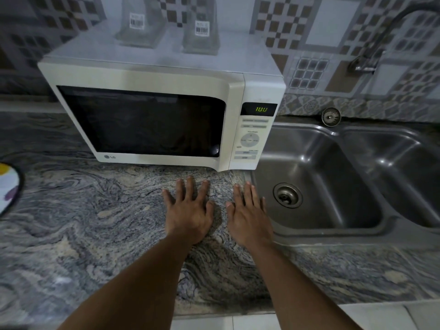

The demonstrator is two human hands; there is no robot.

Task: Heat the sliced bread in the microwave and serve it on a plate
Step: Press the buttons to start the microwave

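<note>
Fingers [189, 188] of left hand [189, 211] and right hand [248, 216] straight, spread, empty, flat on the counter [95, 210] before the closed microwave [142, 120].

Microwave [162, 115] window dark, inside not visible. Its button labels [254, 120] too blurred to read. Two clear containers [140, 25] on top, blurred, cut by upper edge. Plate [8, 186] to its left, mostly cut off.

Single head-worn wide-angle view, looking forward and steeply down over the counter [71, 222]. The microwave [162, 115] faces the camera at close range, upper centre, its top also visible. The left hand [188, 210] and right hand [250, 217] lie just below the microwave, arms entering from the bottom edge; the sink [333, 210] lies right of it.
</note>
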